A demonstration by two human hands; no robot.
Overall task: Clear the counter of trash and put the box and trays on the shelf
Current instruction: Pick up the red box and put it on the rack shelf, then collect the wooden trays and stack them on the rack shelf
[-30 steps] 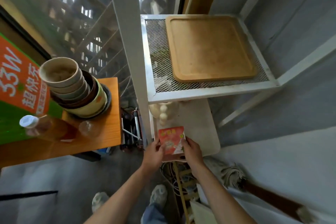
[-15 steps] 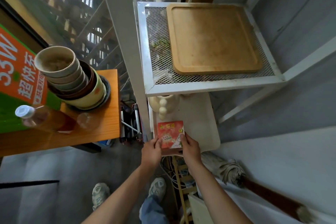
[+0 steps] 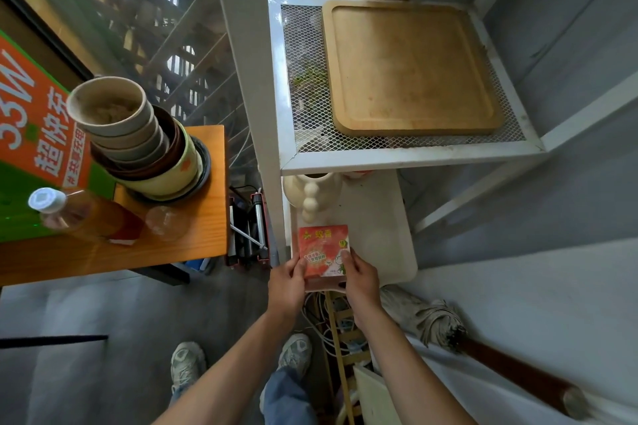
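One head-worn wide-angle view looks steeply down, close over the white metal mesh shelf (image 3: 397, 155) and grey floor (image 3: 86, 338)

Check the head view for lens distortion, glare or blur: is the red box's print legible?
Head view: strong wide-angle bending, with the white metal shelf frame and its post splaying outward. Daylight washes out the window area at top. The red cardboard box, held between the left hand and the right hand, is fairly sharp, its large print readable, its small print not.
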